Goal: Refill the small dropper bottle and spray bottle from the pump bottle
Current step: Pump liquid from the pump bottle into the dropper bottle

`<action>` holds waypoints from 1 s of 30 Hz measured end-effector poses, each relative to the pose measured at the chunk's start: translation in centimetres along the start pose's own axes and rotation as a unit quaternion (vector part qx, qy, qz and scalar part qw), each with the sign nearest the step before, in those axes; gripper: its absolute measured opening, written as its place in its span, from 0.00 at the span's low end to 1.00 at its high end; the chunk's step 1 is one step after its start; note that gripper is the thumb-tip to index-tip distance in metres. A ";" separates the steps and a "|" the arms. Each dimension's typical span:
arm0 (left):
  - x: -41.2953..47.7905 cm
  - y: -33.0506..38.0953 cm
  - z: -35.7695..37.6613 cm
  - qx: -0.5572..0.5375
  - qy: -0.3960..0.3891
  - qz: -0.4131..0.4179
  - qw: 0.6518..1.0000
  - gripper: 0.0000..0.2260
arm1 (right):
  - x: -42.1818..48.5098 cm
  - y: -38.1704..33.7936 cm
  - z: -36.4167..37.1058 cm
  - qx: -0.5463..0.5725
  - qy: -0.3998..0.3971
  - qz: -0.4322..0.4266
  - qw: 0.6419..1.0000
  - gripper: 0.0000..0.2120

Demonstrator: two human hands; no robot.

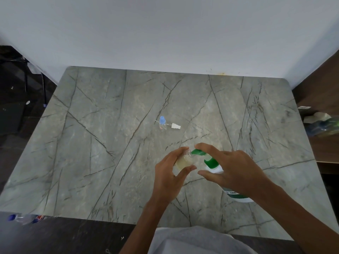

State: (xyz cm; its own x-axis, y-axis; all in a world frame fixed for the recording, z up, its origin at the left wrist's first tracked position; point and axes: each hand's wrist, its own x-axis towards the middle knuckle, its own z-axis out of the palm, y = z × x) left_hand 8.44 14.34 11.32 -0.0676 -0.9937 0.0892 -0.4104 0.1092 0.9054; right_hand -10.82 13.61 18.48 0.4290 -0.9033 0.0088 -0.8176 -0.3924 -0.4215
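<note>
My left hand (pixel 171 171) grips a small clear bottle (pixel 183 160) holding pale yellowish liquid, its open neck just under the green spout. My right hand (pixel 231 169) lies over the green pump head (pixel 199 152) of the white pump bottle (pixel 213 166), index finger stretched along the spout and thumb out below. The pump bottle's white body with a green label (pixel 236 196) shows under my right wrist. Farther back on the table stands a small clear dropper bottle with a blue cap (pixel 162 122), and a white spray cap (pixel 175 126) lies beside it.
The grey marble-patterned table (pixel 110 134) meets a white wall at the back. A plastic water bottle with a blue cap (pixel 23 218) lies on the dark floor at the lower left. A wooden shelf with a bundled bag (pixel 322 123) is on the right.
</note>
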 end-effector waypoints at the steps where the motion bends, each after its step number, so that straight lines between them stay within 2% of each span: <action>1: 0.0 0.0 0.0 -0.001 -0.001 -0.002 1.000 0.22 | 0.0 0.0 0.0 0.002 0.003 0.001 1.000 0.32; 5: 0.1 0.0 0.1 0.006 -0.006 -0.006 1.000 0.23 | 0.0 0.1 0.1 0.006 0.027 0.002 1.000 0.32; 9: 0.0 0.3 0.2 0.017 -0.015 0.006 1.000 0.22 | 0.3 0.3 0.3 0.017 0.055 -0.006 0.998 0.26; 12: -0.1 0.3 0.2 0.018 -0.018 0.005 1.000 0.22 | 0.3 0.5 0.3 0.015 0.040 -0.001 0.999 0.25; 16: 0.0 0.2 0.2 0.004 -0.012 -0.011 1.000 0.22 | 0.2 0.5 0.1 -0.005 -0.008 0.007 1.000 0.31; 19: 0.0 0.2 0.1 0.001 -0.008 -0.011 1.000 0.23 | 0.2 0.1 -0.2 -0.006 0.001 0.009 1.000 0.34; 26: -0.1 0.5 0.1 0.003 -0.008 -0.012 1.000 0.22 | 0.1 0.2 0.0 0.011 0.023 0.003 1.000 0.31; 30: -0.2 0.5 0.1 0.012 -0.016 -0.004 1.000 0.22 | 0.1 0.5 0.2 0.012 0.029 0.002 0.999 0.26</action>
State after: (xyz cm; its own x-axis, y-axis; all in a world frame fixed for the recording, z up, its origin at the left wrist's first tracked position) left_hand 8.17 14.59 11.75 -0.0920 -0.9934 0.0682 -0.4324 0.1016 0.8959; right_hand -11.09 13.38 18.12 0.4018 -0.9138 0.0595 -0.8094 -0.3849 -0.4435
